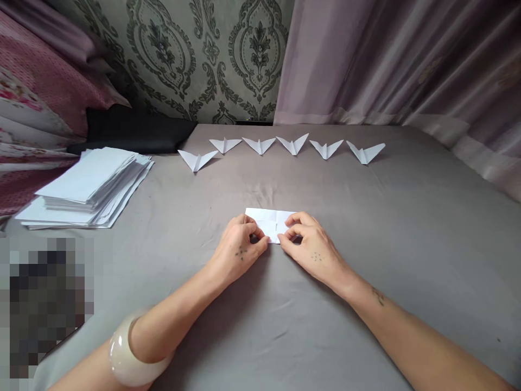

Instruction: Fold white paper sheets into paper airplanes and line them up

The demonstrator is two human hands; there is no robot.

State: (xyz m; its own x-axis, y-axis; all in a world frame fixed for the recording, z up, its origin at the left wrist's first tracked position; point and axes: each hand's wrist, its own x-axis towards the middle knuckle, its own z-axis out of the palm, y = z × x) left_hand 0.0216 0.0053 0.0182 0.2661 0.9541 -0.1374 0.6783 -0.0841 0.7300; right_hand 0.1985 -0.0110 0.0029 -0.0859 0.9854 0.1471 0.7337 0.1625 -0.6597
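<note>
Paper rectangle (272,216), white and folded, lies on the grey cloth (277,309) near the centre of the view, directly between the two hands. A crease runs from its far edge toward its near edge, and a shorter line crosses its left part. The left hand (240,241) grasps the left end, thumb and forefinger tips together at the near edge. The right hand (313,241) grasps the right end, thumb at the near edge and bent fingers farther up the sheet. The thumbs are close but apart. Small dark dots mark the back of each hand; a pale, glossy bangle (121,353) encircles the left forearm.

Beyond the work, six white paper planes (259,146) form a row with wings spread, the leftmost set slightly nearer the viewer. At left, an uneven stack of white paper (87,176) rests in front of folded black fabric (138,130), with pink floral fabric (32,103) beside it. Damask-patterned wallpaper (220,38) and a mauve curtain (345,60) close the background. Lower left, a pixelated patch conceals whatever lies there.
</note>
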